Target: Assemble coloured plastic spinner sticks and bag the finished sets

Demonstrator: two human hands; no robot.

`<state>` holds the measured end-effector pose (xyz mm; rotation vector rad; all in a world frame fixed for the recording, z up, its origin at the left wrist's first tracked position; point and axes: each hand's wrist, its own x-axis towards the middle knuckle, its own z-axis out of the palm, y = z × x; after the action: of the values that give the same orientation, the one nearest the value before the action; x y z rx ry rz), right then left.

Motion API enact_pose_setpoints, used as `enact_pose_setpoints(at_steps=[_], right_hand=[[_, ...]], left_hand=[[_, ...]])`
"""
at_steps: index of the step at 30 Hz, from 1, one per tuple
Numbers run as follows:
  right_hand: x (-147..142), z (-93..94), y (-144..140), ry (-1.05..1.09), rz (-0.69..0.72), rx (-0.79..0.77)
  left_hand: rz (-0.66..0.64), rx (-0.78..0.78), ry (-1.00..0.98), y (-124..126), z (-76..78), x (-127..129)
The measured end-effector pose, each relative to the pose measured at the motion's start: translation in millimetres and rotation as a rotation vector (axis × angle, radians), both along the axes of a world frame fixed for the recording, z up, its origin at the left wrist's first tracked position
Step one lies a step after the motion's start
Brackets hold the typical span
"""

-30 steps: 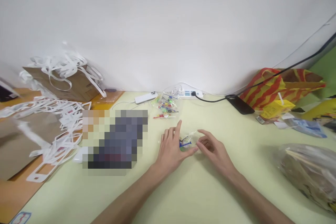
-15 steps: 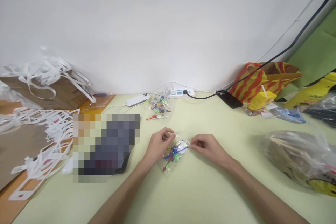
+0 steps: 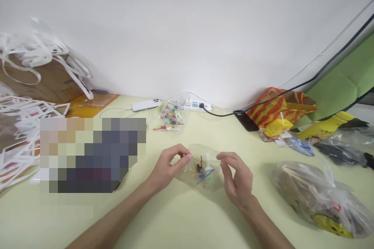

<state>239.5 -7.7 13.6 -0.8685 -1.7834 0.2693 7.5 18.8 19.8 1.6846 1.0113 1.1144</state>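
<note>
Between my hands, just above or on the pale green table (image 3: 187,218), is a clear plastic bag (image 3: 191,181). Inside it lie small coloured plastic pieces (image 3: 206,174); blue, green, red, black and white ones show. My left hand (image 3: 171,165) pinches the bag's upper left edge with thumb and forefinger. At the right edge, my right hand (image 3: 238,177) has its thumb and forefinger closed on the film, the other fingers curled. A second clear bag of similar coloured pieces (image 3: 169,116) lies farther back, touched by neither hand.
A white power strip (image 3: 195,105) with a black plug sits by the wall, near a white phone (image 3: 146,105). At right are a dark phone (image 3: 247,120), a yellow drink carton (image 3: 274,129), a striped paper bag (image 3: 269,103) and a filled plastic bag (image 3: 318,198). White strips (image 3: 43,54) pile up left.
My hands have moved apart, and the bag between them is spread wider, its pieces shifted inside. The right hand has turned more upright. The whole view has swung slightly.
</note>
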Motion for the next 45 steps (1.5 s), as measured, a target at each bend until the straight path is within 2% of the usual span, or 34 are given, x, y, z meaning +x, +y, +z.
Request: enact_pose_setpoints(at_steps=[4, 8, 11, 18, 22, 28, 31, 35, 39, 42, 45], right_hand=[[-2.6, 1.4, -2.4, 0.023, -0.038, -0.089], [-7.4, 4.6, -4.5, 0.059, 0.022, -0.178], [-7.5, 6.9, -4.0, 0.069, 0.051, -0.239], [-0.9, -1.3, 9.0, 0.175, -0.062, -0.507], [-4.9, -3.8, 8.6, 0.261, -0.077, -0.552], [-15.7, -4.1, 4.4, 0.453, 0.023, -0.604], [-19.5, -8.6, 7.3, 0.531, 0.092, -0.716], [-19.7, -11.4, 12.2, 0.489, 0.182, -0.857], [-15.1, -7.7, 11.5, 0.48, 0.14, -0.825], [-12.5, -5.9, 9.1, 0.488, 0.097, -0.782], [-10.4, -7.5, 9.2, 0.465, 0.118, -0.778]], left_hand=[[-0.004, -0.003, -0.032, -1.4, -0.1, 2.3], [-0.073, -0.105, -0.125, -6.4, -2.2, 7.1], [-0.03, -0.154, -0.154, -9.8, -6.6, 10.1], [0.021, -0.218, -0.154, -5.9, -15.8, 10.9], [0.093, -0.232, -0.125, -3.6, -18.6, 11.7], [0.209, -0.177, -0.005, -1.3, -21.6, 11.6], [0.21, -0.177, 0.006, -2.3, -22.0, 10.9], [0.229, -0.149, 0.057, -4.0, -20.0, 11.0], [0.259, -0.181, 0.039, -4.0, -19.2, 13.3], [0.219, -0.241, -0.028, -4.2, -21.8, 15.0], [0.166, -0.266, -0.075, -4.7, -24.5, 14.2]])
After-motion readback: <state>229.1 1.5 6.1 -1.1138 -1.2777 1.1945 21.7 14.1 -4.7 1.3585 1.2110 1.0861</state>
